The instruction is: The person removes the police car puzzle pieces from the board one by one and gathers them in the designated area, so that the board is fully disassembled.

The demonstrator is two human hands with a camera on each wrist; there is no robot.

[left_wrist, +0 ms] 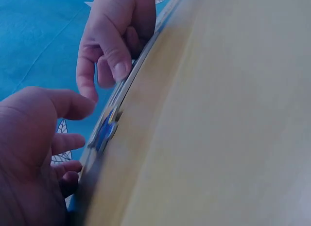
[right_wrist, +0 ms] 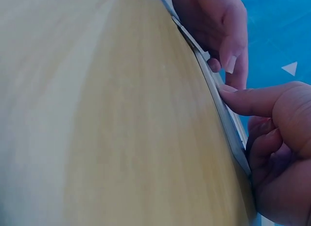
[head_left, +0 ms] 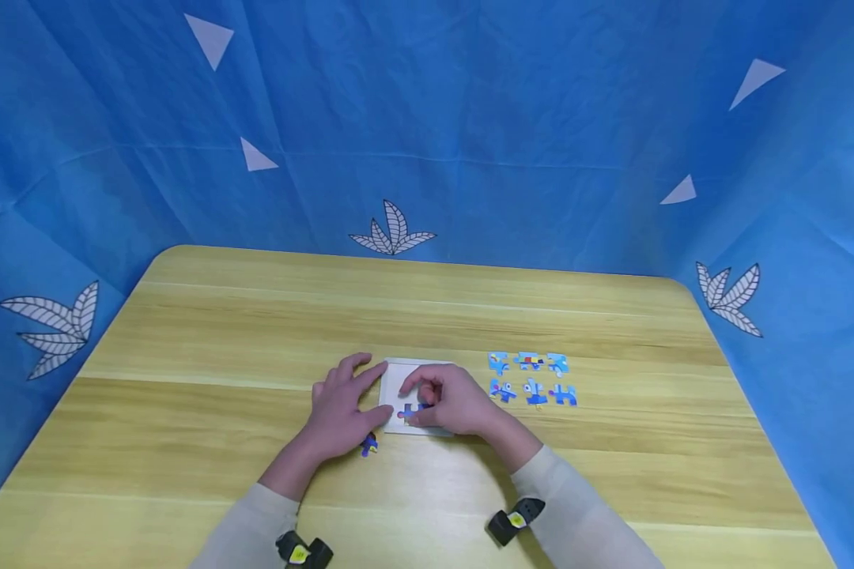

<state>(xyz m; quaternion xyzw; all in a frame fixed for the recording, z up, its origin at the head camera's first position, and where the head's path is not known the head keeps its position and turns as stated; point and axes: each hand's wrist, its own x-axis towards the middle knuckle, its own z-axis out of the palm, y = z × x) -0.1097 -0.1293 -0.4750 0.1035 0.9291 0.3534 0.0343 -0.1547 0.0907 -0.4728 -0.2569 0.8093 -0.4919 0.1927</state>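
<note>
A shallow white puzzle tray (head_left: 394, 383) lies on the table between the two hands. Blue puzzle piece (head_left: 405, 412) sits in its lower part, partly covered by the right hand. With fingers spread, my left hand (head_left: 340, 411) rests at the tray's left edge, thumb and index finger touching it. Over the tray is my right hand (head_left: 455, 399); its thumb presses down at the piece, the index finger is bent above the tray, and other fingers are tucked in. A loose dark blue puzzle piece (head_left: 368, 446) lies below the left hand, also seen as a blue piece (left_wrist: 105, 132) in the left wrist view.
Right of the tray, several loose puzzle pieces lie in two rows, among them a piece with red and yellow (head_left: 530, 361) and a blue piece (head_left: 563, 394). The wooden table (head_left: 242, 316) ends at a blue curtain (head_left: 427, 103) behind it.
</note>
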